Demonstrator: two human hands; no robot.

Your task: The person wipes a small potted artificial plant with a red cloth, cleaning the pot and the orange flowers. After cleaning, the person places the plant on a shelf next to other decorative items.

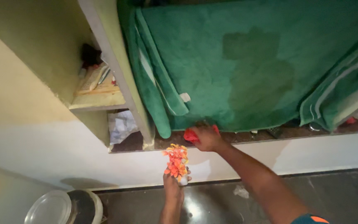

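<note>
My left hand (173,182) holds a small white pot of orange and yellow artificial flowers (176,161) up in front of the white wall, just below the dark stone shelf (245,137). My right hand (206,138) rests on that shelf's front edge, gripping a red cloth (190,135) pressed against the stone. A large green towel (245,62) hangs down over the shelf opening directly above my right hand and hides what lies behind it.
A wall niche at the left holds books and small items (94,79), with crumpled white paper (120,126) below. A bucket with a clear lid (65,207) stands at the lower left. The dark floor (332,191) has a scrap of white paper (241,191).
</note>
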